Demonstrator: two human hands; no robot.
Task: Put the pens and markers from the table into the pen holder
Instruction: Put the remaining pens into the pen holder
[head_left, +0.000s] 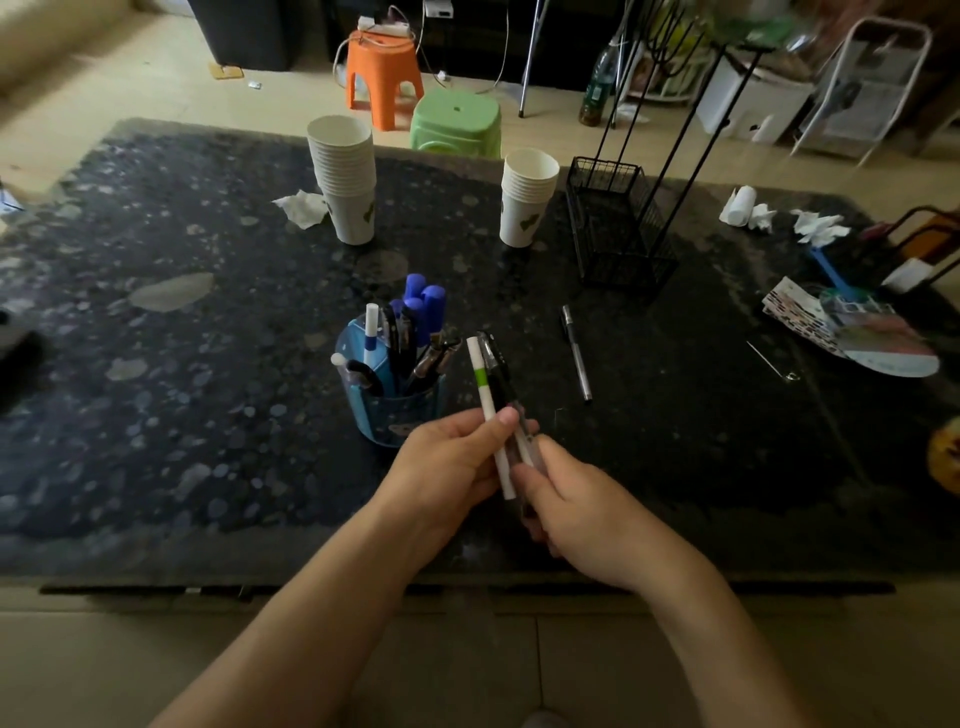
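Both hands meet above the table's near edge. The left hand pinches a white marker and black pen; the right hand's fingers curl around their lower ends. The pen holder stands just beside, and a silver pen lies toward the middle.

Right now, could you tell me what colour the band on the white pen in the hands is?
Green, on the white pen; the head view shows it.

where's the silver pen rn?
In the head view, the silver pen lies flat on the dark table, right of the blue pen holder and near the wire basket, beyond the right hand.
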